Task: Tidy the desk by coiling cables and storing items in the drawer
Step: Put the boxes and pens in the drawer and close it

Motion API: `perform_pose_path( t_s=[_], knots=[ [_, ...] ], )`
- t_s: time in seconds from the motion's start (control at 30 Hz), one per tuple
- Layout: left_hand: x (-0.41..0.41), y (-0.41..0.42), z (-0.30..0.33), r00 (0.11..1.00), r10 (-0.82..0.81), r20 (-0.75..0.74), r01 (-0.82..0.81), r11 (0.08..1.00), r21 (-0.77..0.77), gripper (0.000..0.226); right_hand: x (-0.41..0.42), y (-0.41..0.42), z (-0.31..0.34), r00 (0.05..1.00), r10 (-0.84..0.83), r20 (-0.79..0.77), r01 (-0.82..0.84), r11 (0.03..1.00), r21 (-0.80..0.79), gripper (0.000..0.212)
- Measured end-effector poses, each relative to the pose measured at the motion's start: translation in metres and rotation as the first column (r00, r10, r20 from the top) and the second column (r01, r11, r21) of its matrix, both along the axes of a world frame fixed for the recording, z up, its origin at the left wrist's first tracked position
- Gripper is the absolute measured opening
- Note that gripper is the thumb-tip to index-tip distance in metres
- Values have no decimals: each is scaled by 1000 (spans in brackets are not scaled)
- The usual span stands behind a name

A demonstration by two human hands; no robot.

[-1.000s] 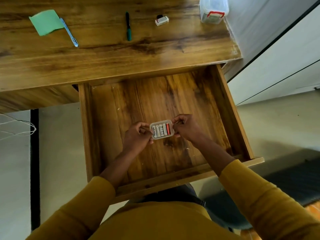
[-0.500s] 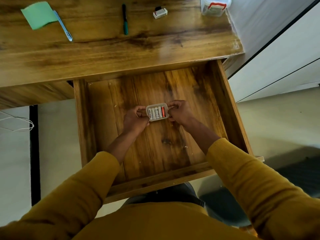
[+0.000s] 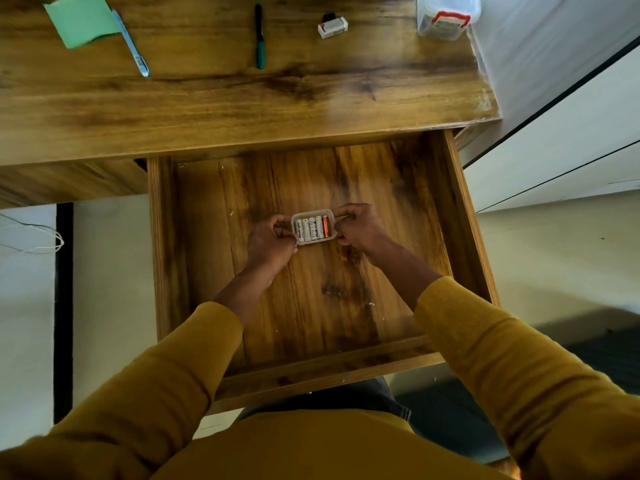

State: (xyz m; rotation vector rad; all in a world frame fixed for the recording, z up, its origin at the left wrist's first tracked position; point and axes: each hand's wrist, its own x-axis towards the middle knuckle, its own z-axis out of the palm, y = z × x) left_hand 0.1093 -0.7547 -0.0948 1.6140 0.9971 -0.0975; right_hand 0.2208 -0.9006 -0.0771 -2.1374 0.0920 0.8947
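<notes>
Since a moment ago the small clear plastic case of batteries [image 3: 313,227] has travelled farther back, toward the middle of the open wooden drawer [image 3: 162,258]. The left hand [image 3: 272,242] pinches its left end and the right hand [image 3: 360,228] pinches its right end, each grip curled round the case. On the wooden surface [image 3: 242,109] above lie a green paper sheet [image 3: 81,20], a light blue pen [image 3: 131,45], a dark green-tipped marker [image 3: 259,36], a small white box [image 3: 332,27] and a clear lidded container with red clasp [image 3: 446,15].
</notes>
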Motion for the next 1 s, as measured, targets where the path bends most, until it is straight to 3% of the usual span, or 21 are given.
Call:
perform_pose_path(
  t_s=[0.17, 0.33, 0.5, 0.77, 1.0],
  knots=[
    [-3, 2, 3, 999, -44, 18, 44, 999, 3, 38, 5, -1, -2, 999, 33, -26, -33, 999, -25, 17],
    [-6, 17, 11, 993, -103, 54, 94, 985, 145, 26, 11, 6, 15, 941, 148, 304, -101, 981, -168, 11],
    [2, 49, 39, 974, -180, 140, 125, 934, 334, 19, 28, 43, 57, 872, 255, 418, -262, 964, -42, 15],
    [58, 128, 84, 950, -187, 249, -4, 792, 610, 15, 90, 144, 101, 683, 337, 648, -412, 910, -39, 13],
    [108, 218, 93, 982, -118, 148, -46, 607, 793, 15, 146, 218, 90, 690, 313, 652, -318, 941, -116, 12]
  ],
)
